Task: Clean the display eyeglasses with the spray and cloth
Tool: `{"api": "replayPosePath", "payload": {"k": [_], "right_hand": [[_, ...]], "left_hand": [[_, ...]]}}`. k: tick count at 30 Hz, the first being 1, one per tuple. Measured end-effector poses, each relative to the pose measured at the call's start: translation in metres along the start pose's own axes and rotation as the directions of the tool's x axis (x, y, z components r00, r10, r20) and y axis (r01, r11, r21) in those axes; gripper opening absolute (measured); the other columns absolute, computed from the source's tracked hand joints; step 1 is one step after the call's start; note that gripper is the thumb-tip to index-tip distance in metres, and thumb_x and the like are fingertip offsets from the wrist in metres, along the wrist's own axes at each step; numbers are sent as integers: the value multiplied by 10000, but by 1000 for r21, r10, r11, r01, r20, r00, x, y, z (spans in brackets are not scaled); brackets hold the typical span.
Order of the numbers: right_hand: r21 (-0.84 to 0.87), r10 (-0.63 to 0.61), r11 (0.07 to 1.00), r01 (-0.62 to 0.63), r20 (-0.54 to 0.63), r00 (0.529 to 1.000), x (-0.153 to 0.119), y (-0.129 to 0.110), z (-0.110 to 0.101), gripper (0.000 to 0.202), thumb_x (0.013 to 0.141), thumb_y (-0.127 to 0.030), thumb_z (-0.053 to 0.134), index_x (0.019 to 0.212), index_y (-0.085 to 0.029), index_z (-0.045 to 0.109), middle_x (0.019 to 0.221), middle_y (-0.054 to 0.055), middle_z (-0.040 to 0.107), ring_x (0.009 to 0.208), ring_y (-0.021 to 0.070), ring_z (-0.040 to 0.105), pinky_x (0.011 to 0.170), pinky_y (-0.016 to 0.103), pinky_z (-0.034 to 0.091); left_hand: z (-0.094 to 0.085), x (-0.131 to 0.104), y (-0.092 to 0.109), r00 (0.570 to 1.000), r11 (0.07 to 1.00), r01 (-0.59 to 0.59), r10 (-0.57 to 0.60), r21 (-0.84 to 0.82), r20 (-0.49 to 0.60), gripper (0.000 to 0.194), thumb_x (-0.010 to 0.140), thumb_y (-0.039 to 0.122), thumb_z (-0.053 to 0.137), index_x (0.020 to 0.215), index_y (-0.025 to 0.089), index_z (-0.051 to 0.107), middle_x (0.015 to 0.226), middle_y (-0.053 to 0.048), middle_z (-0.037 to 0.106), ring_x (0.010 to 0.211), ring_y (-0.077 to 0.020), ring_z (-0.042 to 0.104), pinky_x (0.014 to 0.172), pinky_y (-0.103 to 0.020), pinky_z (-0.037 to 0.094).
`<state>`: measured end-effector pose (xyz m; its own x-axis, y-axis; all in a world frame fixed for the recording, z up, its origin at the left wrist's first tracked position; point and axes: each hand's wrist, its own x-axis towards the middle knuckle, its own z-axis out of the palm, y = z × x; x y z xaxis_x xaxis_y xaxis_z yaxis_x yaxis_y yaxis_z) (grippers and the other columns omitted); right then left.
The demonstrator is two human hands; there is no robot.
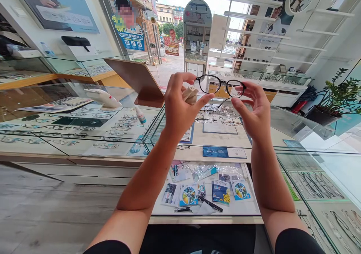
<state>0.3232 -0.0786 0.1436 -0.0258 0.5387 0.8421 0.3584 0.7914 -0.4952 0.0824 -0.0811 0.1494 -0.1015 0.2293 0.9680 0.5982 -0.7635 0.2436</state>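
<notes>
A pair of round, black-rimmed eyeglasses is held up in front of me, above the glass counter. My left hand is closed on the left side of the frame, with a crumpled beige cloth tucked in the same grip. At the other end, my right hand pinches the frame's right edge. One thin temple points down below the right lens. Both lenses look clear, and the counter shows through them.
An open drawer in front of me holds leaflets, plastic sleeves and a black pen. Glass cases with eyeglasses surround it. A brown tilted board, a white spray bottle and a white hand-shaped stand are on the left counter.
</notes>
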Motion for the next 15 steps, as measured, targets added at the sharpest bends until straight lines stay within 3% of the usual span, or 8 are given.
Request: {"api": "replayPosePath", "payload": {"k": [8, 15], "right_hand": [[-89, -99, 991, 96, -32, 995, -3, -14, 3, 454, 991, -446, 763, 1429, -376, 665, 1351, 69, 789, 1235, 315, 747, 1008, 550, 655], [-96, -115, 989, 111, -38, 993, -4, -16, 5, 440, 1003, -440, 752, 1429, -365, 674, 1306, 73, 782, 1192, 305, 743, 1000, 540, 636]], "left_hand": [[-13, 10, -20, 992, 995, 58, -48, -83, 113, 538, 861, 699, 899, 1235, 352, 727, 1097, -35, 772, 892, -210, 703, 699, -400, 543], [-18, 11, -22, 973, 989, 138, -126, -55, 191, 653, 882, 811, 808, 1282, 307, 700, 1124, -40, 766, 791, -145, 641, 663, -353, 482]]}}
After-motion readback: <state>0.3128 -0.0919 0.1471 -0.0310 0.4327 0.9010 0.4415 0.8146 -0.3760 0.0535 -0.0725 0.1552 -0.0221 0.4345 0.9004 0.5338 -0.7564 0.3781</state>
